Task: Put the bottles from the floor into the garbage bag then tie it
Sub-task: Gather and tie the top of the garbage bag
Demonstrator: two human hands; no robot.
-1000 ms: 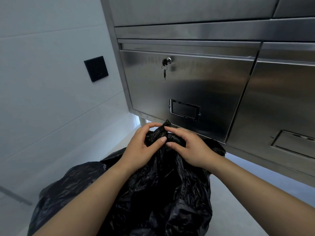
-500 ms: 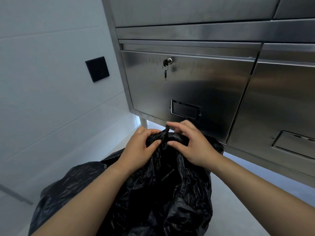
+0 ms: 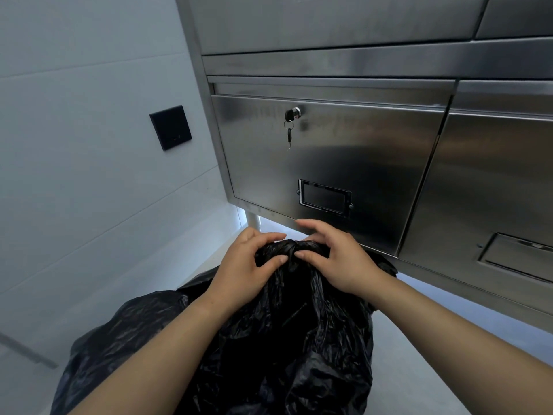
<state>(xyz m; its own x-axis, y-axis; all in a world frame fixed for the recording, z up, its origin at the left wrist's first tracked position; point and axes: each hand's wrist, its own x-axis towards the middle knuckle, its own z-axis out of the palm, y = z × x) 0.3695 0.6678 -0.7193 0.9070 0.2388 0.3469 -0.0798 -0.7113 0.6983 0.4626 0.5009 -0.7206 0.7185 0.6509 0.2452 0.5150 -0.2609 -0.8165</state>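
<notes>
A black garbage bag (image 3: 287, 339) stands full on the floor in front of me, its plastic crumpled and its top gathered into a bunch (image 3: 291, 250). My left hand (image 3: 245, 265) grips the left side of that bunch, thumb pressed against the plastic. My right hand (image 3: 335, 259) pinches the right side with its thumb, the upper fingers lifted and spread above it. Both thumbs nearly meet at the middle of the bunch. No bottles are visible; the bag hides whatever is inside.
A stainless steel cabinet (image 3: 374, 163) fills the wall just beyond the bag, with a key (image 3: 289, 134) hanging from a lock and a label holder (image 3: 324, 197). A black wall plate (image 3: 170, 127) sits on the white tiled wall at left. Grey floor (image 3: 419, 354) lies to the right.
The bag's upright tip has been pressed down into the bunch between my hands. My right hand's fingers have lifted and spread, and both hands sit slightly closer over the gathered top.
</notes>
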